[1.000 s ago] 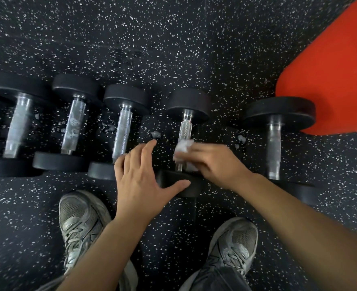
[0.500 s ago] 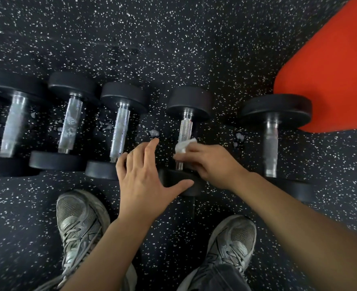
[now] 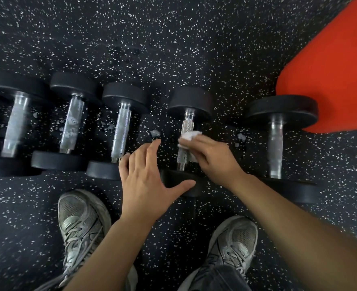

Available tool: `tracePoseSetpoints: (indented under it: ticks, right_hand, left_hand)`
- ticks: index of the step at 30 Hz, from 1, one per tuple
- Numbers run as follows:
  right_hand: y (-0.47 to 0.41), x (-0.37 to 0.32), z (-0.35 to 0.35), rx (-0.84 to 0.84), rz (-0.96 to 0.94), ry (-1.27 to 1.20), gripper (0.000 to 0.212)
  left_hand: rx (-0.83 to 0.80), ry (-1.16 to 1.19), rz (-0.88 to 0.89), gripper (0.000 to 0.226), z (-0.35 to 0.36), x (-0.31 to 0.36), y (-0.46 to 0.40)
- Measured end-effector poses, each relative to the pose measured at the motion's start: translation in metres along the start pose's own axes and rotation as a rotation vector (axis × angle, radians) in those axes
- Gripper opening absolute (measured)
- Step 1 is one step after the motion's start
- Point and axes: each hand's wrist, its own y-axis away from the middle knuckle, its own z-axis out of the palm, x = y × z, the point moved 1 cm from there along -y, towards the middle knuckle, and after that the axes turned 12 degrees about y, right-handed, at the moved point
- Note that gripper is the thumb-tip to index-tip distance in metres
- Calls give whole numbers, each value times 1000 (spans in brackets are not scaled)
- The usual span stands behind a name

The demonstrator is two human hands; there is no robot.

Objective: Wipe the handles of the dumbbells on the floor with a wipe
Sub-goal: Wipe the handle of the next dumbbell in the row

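Five dumbbells lie in a row on the speckled rubber floor (image 3: pixel 173 49), handles running away from us. Our right hand (image 3: pixel 213 158) pinches a crumpled white wipe (image 3: pixel 187 137) against the knurled handle (image 3: pixel 186 143) of the fourth dumbbell from the left, about mid-shaft. Fingers are curled over the wipe, thumb side hidden. Our left hand (image 3: pixel 146 177) is spread flat, fingers straight and holding nothing, thumb reaching onto that dumbbell's near head (image 3: pixel 179 181), apparently to steady it.

The handles to the left look streaked or foamy; the far-right handle (image 3: pixel 275 143) looks dull. We cannot tell which are finished.

Risks, as we judge them:
- The round heads may roll if the wipe stroke pushes sideways, nudging the third dumbbell (image 3: pixel 121 131) nearby, or pinching the left thumb.
- The knurling could snag and shred the wipe.
- The handle's underside may get missed without a turn.
- The near head sits close to our shoes (image 3: pixel 79 223).
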Motion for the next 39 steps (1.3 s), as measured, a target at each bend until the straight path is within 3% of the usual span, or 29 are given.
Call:
tracePoseSetpoints:
  ticks: [3,5,9,11,20,26,28,32,36,39]
  right_hand:
    - [12,1,-3,-203,-84,-94,40]
    - [12,3,-7,-250,-102,-105,39]
    - [-5,6,-11,134,105,-159,36]
    - [-15,9,-7,212,156,-101,35]
    - [5,3,-2,-141,-158,66,43]
    - [-4,16,-12,231,170,-105,34]
    - [-11,20,-11,192,201,-95,35]
    - [-4,12,-2,17,88,-86,38]
    - [8,11,-11,-263,-17,-34,41]
    - [5,14,-24,-223,-8,-80,38]
  left_hand:
    - [-4,3,-6,118,2,1,0]
    - [-3,9,-10,118,3,3,0]
    - [-19,13,0,117,5,8,2]
    - [-23,5,7,117,6,9,2]
    - [18,-39,21,117,-8,-7,0]
    - [34,-29,23,117,-10,-10,1]
    - [26,-33,29,117,-7,-8,0]
    - [-6,-21,16,118,1,0,0]
    - [-52,-18,19,117,10,8,1]
    - [-61,-6,60,105,10,7,3]
